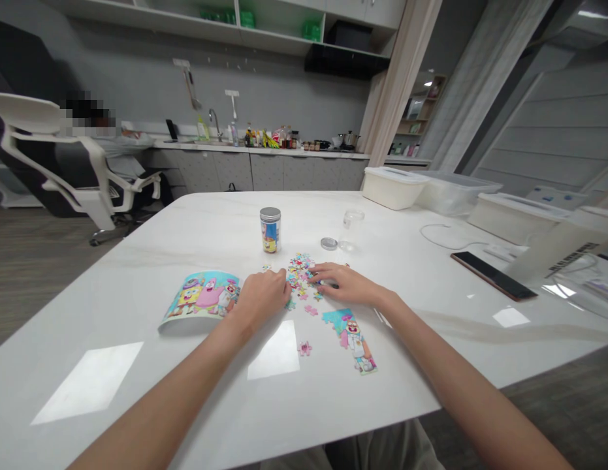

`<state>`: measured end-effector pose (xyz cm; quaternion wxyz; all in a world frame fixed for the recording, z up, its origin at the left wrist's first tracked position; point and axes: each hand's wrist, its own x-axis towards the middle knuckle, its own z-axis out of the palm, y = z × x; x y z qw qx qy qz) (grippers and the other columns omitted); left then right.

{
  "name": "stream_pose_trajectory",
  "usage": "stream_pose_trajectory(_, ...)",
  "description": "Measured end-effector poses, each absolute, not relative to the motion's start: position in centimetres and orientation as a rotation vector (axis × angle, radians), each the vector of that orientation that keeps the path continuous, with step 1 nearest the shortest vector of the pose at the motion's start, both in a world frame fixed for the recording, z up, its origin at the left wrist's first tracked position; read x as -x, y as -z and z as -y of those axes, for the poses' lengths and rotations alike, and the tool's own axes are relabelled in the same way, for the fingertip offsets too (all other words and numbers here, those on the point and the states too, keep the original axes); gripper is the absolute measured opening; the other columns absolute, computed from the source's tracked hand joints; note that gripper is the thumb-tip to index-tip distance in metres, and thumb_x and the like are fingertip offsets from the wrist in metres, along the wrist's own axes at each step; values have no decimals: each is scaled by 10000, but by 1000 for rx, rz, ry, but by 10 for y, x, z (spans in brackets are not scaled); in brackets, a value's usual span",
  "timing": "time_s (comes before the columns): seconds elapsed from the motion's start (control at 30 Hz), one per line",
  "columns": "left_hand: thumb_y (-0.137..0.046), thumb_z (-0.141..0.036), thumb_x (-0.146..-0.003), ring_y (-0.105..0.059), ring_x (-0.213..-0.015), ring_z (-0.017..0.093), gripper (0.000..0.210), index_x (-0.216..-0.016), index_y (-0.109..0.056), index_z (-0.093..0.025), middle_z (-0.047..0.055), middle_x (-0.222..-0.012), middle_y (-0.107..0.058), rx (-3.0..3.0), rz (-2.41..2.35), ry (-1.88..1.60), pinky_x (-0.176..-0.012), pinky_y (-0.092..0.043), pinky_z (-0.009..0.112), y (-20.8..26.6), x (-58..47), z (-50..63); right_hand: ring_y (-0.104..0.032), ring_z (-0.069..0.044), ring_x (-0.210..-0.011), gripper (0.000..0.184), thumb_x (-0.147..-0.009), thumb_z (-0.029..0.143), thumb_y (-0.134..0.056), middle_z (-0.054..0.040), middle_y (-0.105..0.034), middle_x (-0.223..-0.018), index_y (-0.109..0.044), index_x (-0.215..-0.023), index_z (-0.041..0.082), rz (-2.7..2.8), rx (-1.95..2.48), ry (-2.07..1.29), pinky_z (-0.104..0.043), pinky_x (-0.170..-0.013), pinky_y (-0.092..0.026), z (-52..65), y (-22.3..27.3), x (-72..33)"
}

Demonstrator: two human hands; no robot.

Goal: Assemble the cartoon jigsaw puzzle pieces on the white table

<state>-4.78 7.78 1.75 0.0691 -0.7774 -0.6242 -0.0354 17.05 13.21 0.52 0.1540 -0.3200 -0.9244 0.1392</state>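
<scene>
Picture sheet [200, 294]: curved, right edge partly hidden at left hand [264, 297]. Left hand: fingers curled; cannot tell what its grip holds. Puzzle pile [300, 264]: on worktop [304, 398], two o'clock from left hand, nine from right, long axis twelve-to-six; right nearer. Right hand [345, 282]: grip loosely spread, fingertips over pile, pieces beneath obscured. Joined section [353, 339]: right hand's six o'clock, axis eleven-to-five.

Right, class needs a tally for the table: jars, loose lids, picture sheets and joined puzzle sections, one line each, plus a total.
Jars: 2
Loose lid: 1
Picture sheet: 1
Joined puzzle section: 1
Total: 5
</scene>
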Motion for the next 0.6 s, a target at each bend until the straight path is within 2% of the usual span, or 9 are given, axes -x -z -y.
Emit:
stream_pose_trajectory(0.13, -323, -283, -908, -656, -772, 272, 335, -978, -615, -134, 151, -808, -668, 2348, 1873, 96, -645, -452, 348, -17, 47, -78, -471, -211, -1262, 314, -898, 250, -512, -62, -554, -1334, -626, -1189, 225, 2687, 902, -291, -422, -1065, -376, -132, -5, -170)
stream_pose_trajectory(0.33, -334, -272, -903, -663, -760, 269, 308, -961, -607, -144, 136, -784, -667, 2342, 1851, 98, -623, -449, 336, -17, 47, -77, -528, -199, -1195, 298, -900, 217, -492, -61, -642, -1215, -633, -1162, 199, 2690, 801, -137, -391, -1040, -399, -134, -9, -168)
stream_pose_trajectory(0.47, -334, -274, -904, -662, -771, 271, 298, -963, -594, -141, 142, -794, -666, 2351, 1870, 80, -632, -447, 339, -20, 47, -76, -593, -221, -1096, 259, -899, 205, -477, -84, -686, -1114, -673, -1067, 184, 2558, 993, -28, -413, -980, -444, -142, -12, -181)
stream_pose_trajectory(0.6, -329, -267, -902, -660, -758, 274, 293, -992, -575, -135, 143, -786, -664, 2350, 1886, 82, -619, -441, 339, -23, 46, -75, -587, -260, -1109, 256, -886, 193, -482, -118, -689, -1096, -688, -1032, 148, 2501, 1246, 63, -421, -975, -441, -153, -10, -204)
